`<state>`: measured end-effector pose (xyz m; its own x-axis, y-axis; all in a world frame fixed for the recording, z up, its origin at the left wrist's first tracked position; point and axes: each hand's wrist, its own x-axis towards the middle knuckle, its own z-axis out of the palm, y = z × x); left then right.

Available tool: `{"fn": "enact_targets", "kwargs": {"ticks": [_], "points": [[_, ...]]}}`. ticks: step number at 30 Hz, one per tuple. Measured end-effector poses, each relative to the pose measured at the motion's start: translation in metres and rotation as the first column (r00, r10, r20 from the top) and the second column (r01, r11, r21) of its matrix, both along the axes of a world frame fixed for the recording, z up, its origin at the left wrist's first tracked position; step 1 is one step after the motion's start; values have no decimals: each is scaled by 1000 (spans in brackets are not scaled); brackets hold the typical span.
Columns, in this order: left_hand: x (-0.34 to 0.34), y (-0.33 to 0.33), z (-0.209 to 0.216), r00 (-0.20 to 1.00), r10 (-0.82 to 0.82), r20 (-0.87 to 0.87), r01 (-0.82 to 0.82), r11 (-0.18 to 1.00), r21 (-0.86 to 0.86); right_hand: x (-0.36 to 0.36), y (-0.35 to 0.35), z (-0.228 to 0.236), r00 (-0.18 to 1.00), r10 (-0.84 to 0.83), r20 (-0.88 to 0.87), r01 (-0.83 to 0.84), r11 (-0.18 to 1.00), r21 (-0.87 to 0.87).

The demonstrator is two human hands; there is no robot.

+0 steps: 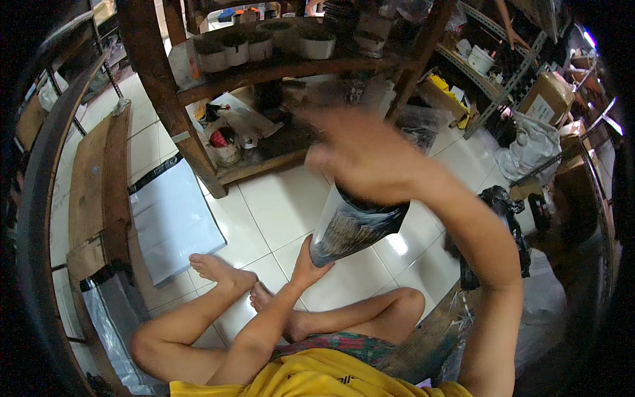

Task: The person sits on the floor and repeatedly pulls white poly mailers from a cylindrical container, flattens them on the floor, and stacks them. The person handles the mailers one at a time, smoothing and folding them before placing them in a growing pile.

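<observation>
Floor (281, 192): glossy pale tiles, dark joints. Lying on it, left: 1 flat pale package (177, 221) with a dark strip at its far end. Right side: 1 whitish plastic sack (529, 151), crumpled.

Dark wooden shelf unit (149, 79), 2 boards noted. Upper board (331, 65): row of at least 4 pale pots (316, 46), dark contents. Lower board (268, 163): 1 tub (226, 151) with something red; just beside it, pale sheeting (248, 124).

Metal rack (508, 92), right: 1 white bucket (481, 61) on a shelf.
</observation>
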<state>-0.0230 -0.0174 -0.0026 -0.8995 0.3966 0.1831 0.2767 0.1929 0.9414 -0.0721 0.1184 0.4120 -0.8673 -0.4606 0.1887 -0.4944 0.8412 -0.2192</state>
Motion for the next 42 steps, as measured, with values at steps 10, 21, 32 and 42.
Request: {"fn": "enact_targets", "kwargs": {"ticks": [10, 21, 32, 42], "points": [[3, 10, -1, 998, -18, 67, 15, 999, 49, 3, 6, 17, 994, 48, -101, -67, 979, -192], [1, 2, 9, 999, 8, 31, -8, 1000, -2, -3, -8, 9, 995, 102, -5, -102, 995, 15], [-8, -1, 1, 993, -87, 84, 87, 996, 1, 10, 15, 7, 999, -41, 35, 44, 995, -91], [5, 14, 15, 997, 73, 19, -74, 996, 50, -2, -13, 10, 995, 28, 100, -20, 997, -78]]}}
